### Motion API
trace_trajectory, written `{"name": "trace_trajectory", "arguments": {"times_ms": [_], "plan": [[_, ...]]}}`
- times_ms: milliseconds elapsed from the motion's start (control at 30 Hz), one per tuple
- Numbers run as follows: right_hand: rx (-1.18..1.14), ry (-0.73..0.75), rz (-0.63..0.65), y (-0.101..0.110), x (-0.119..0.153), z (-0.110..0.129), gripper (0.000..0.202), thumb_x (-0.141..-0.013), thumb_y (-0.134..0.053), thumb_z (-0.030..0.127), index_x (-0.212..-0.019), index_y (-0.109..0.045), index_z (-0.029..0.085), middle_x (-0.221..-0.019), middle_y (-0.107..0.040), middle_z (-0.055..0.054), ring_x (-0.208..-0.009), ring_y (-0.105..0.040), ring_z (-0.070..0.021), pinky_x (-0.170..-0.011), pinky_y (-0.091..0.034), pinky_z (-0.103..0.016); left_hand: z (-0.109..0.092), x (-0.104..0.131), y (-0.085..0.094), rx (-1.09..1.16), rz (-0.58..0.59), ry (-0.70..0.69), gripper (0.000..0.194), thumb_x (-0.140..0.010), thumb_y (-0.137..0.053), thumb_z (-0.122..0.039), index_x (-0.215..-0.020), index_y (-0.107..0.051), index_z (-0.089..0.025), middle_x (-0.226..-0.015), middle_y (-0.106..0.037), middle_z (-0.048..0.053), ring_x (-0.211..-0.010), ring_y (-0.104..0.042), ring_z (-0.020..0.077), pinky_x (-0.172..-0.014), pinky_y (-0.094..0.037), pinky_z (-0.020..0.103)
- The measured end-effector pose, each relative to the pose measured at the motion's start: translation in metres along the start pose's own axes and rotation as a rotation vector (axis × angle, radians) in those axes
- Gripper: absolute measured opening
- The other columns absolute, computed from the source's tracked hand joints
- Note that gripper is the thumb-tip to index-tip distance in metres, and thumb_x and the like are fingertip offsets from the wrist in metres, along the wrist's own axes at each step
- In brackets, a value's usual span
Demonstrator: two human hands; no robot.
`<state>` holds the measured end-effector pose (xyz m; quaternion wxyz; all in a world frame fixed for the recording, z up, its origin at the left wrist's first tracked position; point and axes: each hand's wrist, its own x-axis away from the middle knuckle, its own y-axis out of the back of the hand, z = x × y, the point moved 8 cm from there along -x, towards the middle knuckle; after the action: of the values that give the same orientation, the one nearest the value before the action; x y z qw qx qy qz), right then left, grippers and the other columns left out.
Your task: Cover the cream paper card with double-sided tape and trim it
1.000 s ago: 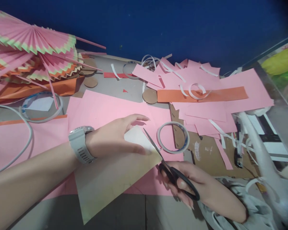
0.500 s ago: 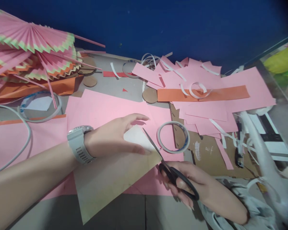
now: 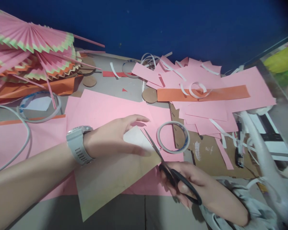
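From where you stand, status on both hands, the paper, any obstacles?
Left hand gripping paper. Right holding scissors, blades at paper's edge. Tape roll close by.

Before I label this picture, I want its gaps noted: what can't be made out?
All in the head view:
- Left hand: some fingers, hidden by the paper.
- Scissors: part of one handle, behind the right hand's fingers.
- Cardboard: writing, too faint.
- Fans: cut off by the left edge.
- Yellow thing: blurred, cut off at right.
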<state>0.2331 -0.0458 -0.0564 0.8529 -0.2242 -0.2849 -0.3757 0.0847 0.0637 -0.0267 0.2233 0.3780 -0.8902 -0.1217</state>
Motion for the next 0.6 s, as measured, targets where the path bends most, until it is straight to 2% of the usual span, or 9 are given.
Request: {"name": "trace_trajectory", "arguments": {"times_ms": [267,600], "plan": [[-0.014,0.008,-0.002,0.0,0.0,0.0,0.046,-0.075,-0.054,0.063,-0.074,-0.049,0.017,-0.065,-0.047,0.003,-0.044,-0.043,-0.0045,-0.041,-0.034,-0.017,-0.002,0.0,0.0,0.016,0.011,0.005,0.076,-0.061,-0.075,-0.049,-0.128,-0.047,-0.026,-0.136,-0.049,0.0,-0.128,-0.042,0.0227,-0.104,-0.035,0.032],[0.009,-0.025,0.002,-0.002,0.002,0.009,0.044,-0.075,-0.06,0.059,-0.072,-0.045,0.018,-0.062,-0.042,0.006,-0.045,-0.042,-0.0043,-0.042,-0.035,-0.017,0.002,-0.001,-0.001,0.023,-0.007,0.012,0.079,-0.057,-0.075,-0.052,-0.127,-0.047,-0.028,-0.135,-0.051,-0.001,-0.127,-0.043,0.0236,-0.105,-0.034,0.033]]}}
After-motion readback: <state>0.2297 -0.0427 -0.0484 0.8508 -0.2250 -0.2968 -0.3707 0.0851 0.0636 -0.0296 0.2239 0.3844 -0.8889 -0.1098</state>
